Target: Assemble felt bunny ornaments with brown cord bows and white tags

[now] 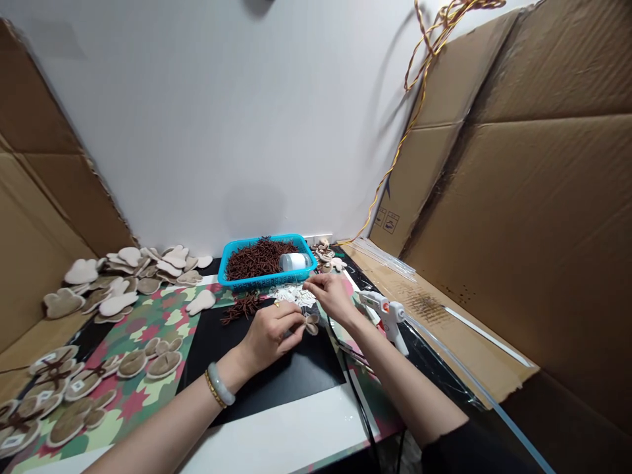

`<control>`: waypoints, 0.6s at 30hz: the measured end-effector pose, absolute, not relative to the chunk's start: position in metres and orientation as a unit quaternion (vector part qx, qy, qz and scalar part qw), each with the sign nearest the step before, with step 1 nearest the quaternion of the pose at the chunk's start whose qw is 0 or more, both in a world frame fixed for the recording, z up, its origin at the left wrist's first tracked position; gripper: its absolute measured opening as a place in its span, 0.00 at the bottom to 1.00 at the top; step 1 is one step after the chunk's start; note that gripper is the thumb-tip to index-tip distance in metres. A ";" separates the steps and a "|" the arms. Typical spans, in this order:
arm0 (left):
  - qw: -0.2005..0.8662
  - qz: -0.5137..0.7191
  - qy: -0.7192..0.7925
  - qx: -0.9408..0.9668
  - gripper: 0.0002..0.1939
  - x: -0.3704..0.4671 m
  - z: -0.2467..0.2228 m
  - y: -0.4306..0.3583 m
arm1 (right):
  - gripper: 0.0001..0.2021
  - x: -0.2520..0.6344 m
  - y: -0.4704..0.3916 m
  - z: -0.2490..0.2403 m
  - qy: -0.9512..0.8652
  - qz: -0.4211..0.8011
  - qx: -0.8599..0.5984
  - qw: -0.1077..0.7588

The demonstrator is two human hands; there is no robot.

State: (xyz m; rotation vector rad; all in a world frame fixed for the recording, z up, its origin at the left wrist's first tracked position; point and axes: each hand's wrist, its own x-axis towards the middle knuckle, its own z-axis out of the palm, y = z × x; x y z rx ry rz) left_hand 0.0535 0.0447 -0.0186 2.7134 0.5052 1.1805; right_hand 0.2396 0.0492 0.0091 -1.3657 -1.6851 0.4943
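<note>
My left hand [274, 332], wearing a ring and bracelets, pinches a small beige bunny-shaped felt piece [311, 324] over the black mat [257, 382]. Close above it, my right hand [333, 297] has thumb and fingertips pressed together; what lies between them is too small to make out. A heap of small white tags [292, 293] lies just behind both hands. Left of the tags is a small pile of dark brown bows [241, 307]. To the right of my right hand, a white glue gun [392, 319] rests with its nozzle toward the hand.
At the back stands a blue basket [266, 283] of brown bows and a white-labelled container [295, 262]. Beige bunny-shaped pieces [131, 257] are heaped at left; several with bows [54, 378] lie nearer. Cardboard walls [518, 197] flank the table. A glue stick [459, 368] trails right.
</note>
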 end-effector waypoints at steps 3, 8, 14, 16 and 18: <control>0.091 0.439 0.145 0.882 0.07 0.057 -0.017 0.039 | 0.13 0.245 0.045 -0.010 -0.652 0.178 -0.587 0.446; 0.123 0.502 0.142 0.845 0.08 0.065 -0.016 0.038 | 0.13 0.243 0.006 -0.035 -0.634 0.135 -0.620 0.443; 0.123 0.514 0.223 0.819 0.06 0.061 -0.015 0.046 | 0.13 0.214 -0.041 -0.039 -0.781 -0.018 -0.491 0.386; 0.095 0.487 0.217 0.841 0.05 0.055 -0.017 0.048 | 0.13 0.210 -0.044 -0.024 -0.800 -0.028 -0.450 0.396; 0.076 0.456 0.194 0.865 0.06 0.049 -0.019 0.047 | 0.11 0.211 -0.034 -0.003 -0.800 -0.016 -0.415 0.434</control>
